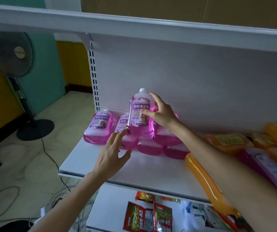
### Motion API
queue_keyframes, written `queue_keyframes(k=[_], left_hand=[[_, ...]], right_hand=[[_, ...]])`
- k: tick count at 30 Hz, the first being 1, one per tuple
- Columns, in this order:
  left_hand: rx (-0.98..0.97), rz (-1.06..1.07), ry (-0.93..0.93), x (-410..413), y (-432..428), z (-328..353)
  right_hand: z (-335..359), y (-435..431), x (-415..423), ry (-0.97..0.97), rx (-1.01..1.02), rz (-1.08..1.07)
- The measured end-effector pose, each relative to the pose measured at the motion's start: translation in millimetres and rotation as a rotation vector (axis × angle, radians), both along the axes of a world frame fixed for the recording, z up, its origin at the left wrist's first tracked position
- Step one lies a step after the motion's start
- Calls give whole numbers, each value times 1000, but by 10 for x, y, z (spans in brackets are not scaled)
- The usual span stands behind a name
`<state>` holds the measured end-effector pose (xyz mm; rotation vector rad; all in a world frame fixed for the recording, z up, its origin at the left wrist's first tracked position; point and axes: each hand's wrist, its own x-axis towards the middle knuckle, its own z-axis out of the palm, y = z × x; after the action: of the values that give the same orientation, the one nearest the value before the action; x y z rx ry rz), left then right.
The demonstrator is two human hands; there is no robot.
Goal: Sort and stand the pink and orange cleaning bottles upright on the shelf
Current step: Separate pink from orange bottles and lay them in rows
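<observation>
Your right hand [161, 113] gripped a pink bottle [139, 119] upright at centre frame, thumb across the label, fingers curled round its far side. It stood over the pink pile [99, 126] lying on the shelf [87, 161]. Your left hand [112, 153] was spread, fingertips at the bottle's lower left corner; touching or not, I couldn't tell. Orange bottles [226, 141] lay flat at the right edge.

shelf [151, 168] front-left free | pink bottles [99, 126] block rear | orange bottles [226, 139] crowd right
</observation>
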<state>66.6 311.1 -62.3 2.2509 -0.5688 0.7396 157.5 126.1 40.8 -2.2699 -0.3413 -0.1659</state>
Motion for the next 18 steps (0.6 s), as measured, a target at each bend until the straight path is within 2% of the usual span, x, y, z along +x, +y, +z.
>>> queue_keyframes(k=[2,4,6,10,12,15,18], left_hand=[[-5,-5,2,16,-11,-13],[-4,-15,-11,35,-28,-13],[-1,-18,-39,38,-53,-27],[15,45,-74,-18,-114,-48],[47,64,-80,-79,-189,-31],[96,-12,-113,-186,-375,12],[120,-96,-127,-237,-679,79]], right_hand=[[-39,-49,63,8,-245,-71],[-77,-67,88,-65,-475,-93],[-104,-57,104,-127,-556,-79],[-131,-59,93,-189,-485,-98],[-109,-78,58,-284,-346,-105],[-24,-225,-42,-388,-120,-142],[23,-637,-193,-437,-120,-177]])
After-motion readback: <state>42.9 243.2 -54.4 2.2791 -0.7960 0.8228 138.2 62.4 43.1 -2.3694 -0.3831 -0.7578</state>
